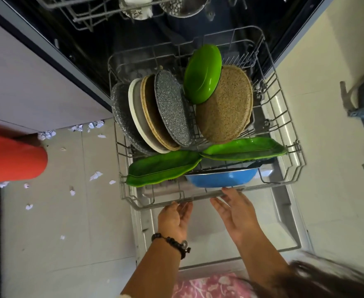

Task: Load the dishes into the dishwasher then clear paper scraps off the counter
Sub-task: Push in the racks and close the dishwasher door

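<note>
Fingers (221,203) of the right hand (237,214) lie straight and spread against the front rail of the lower rack (133,203), holding nothing. The left hand (174,218), a dark beaded bracelet (172,244) at its wrist, has its fingers loosely bent with the tips at the same rail; whether they hook the wire cannot be told.

The rack, of grey coated wire, stands drawn out over the open dishwasher door (284,222), smooth and metallic. At its front lies a glossy blue bowl (221,178), tipped on edge. Just behind, two green leaf-shaped trays (163,166) (243,149) with scalloped rims lie nearly flat.

Further in, a row of round plates leans on edge: speckled grey (172,108), tan (153,117), white (137,117). Beside them a coarse-grained tan plate (226,108) stands with a shiny green oval dish (202,74) leaning on it.

Crumpled white paper scraps (95,175) lie scattered on the pale tiled floor (69,211) to the left.
</note>
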